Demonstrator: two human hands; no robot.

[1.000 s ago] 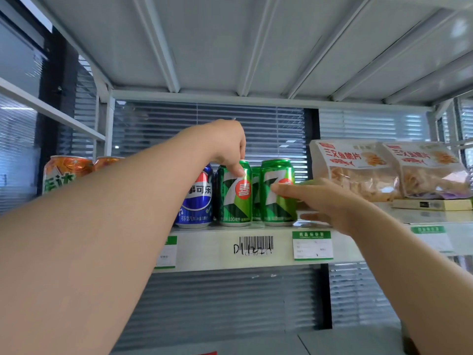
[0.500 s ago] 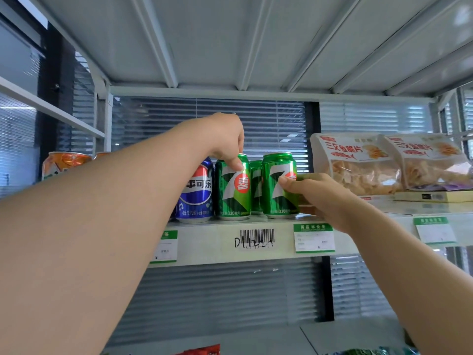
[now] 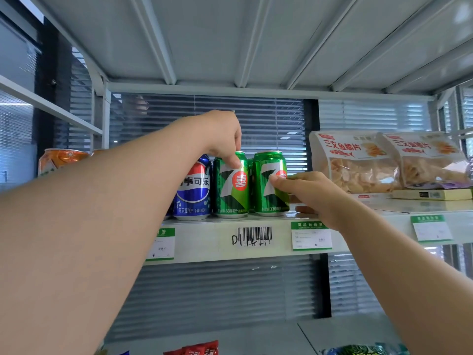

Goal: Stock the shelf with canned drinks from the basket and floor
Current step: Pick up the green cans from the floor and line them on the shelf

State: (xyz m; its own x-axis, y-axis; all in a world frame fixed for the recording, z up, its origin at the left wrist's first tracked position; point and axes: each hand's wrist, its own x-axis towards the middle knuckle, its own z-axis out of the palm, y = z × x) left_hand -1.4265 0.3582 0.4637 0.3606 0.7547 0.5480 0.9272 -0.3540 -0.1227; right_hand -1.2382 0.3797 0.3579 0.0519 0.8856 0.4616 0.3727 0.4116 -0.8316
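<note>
- Our left hand [image 3: 222, 139] reaches in from the lower left of the frame to the middle. Its fingers are curled down over the top of the left green aluminium drink can [image 3: 230, 187], and the thumb presses on the can's upper front just under the rim, so the hand pinches the can from above.
- This can stands upright on the white metal shelf [image 3: 199, 239], directly below the hand and near the shelf's front edge.
- Our right hand [image 3: 311, 194] comes in from the lower right. It wraps the right green aluminium drink can [image 3: 267, 188] from the right side, with the thumb across the can's printed front and the fingers round its far side, a close grip at mid-height.
- This second can also stands upright on the shelf, to the left of the hand and just beside the first can.
- Another green can [image 3: 250, 172] shows in the gap behind the two.
- A blue cola can [image 3: 193, 190] stands just left of the first green can, and an orange drink can [image 3: 61, 158] shows at the left edge, above our forearm.
- Two clear bags of chips [image 3: 358, 160] lean at the right of the shelf.
- A barcode sticker [image 3: 254, 235] and a green-edged price tag [image 3: 311, 235] sit on the shelf's front lip.
</note>
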